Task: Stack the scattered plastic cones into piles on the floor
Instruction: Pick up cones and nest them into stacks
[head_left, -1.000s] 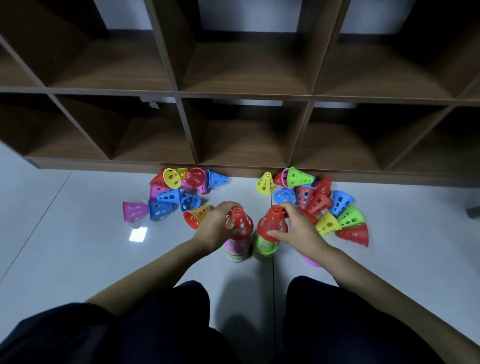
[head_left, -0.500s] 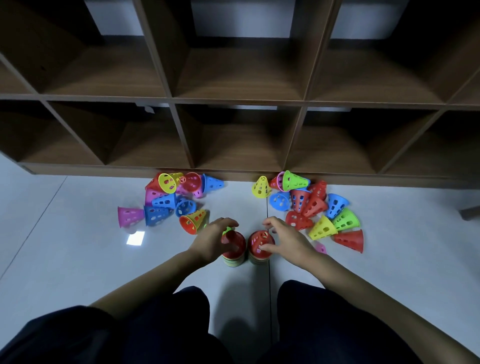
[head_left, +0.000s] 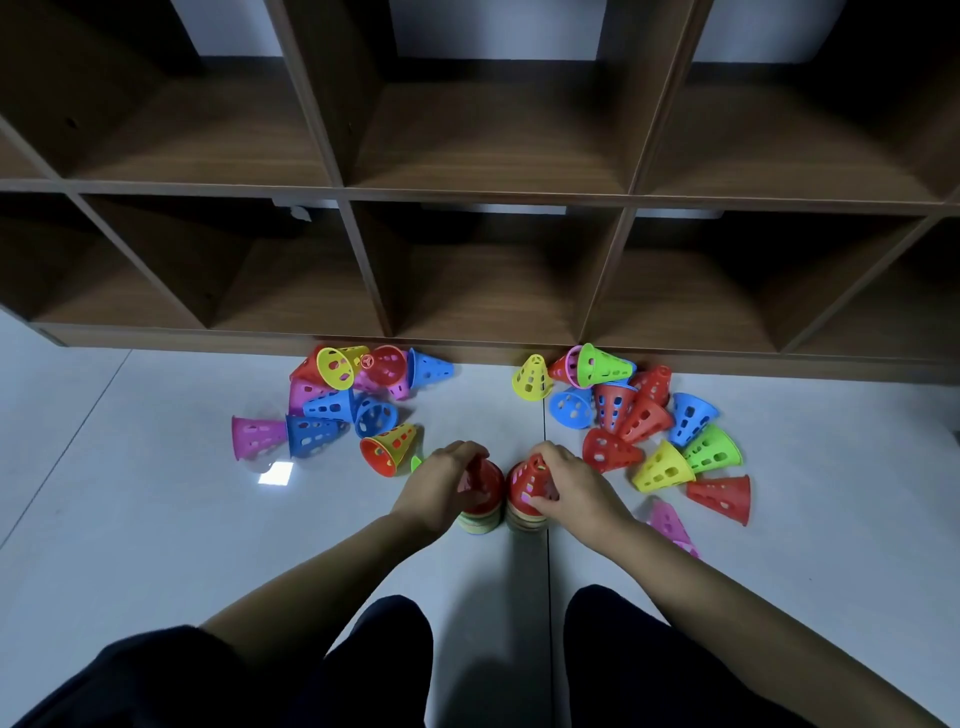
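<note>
Left hand (head_left: 441, 488) is curled over the left red cone (head_left: 487, 480), which is seated on top of the left pile (head_left: 480, 521) on the floor (head_left: 156, 519); the fingers are wrapped round the cone's far side. The right hand (head_left: 571, 493) is closed in the same way on the right red cone (head_left: 524, 478), by which the right pile (head_left: 522, 521) is capped. Both piles are set upright, just beside each other. Loose cones are scattered farther off in a left cluster (head_left: 332, 410) and a right cluster (head_left: 644, 415), both lying close to the foot of a wooden shelf unit (head_left: 483, 192). A pink cone (head_left: 667, 519) is partly hidden by the right forearm.
</note>
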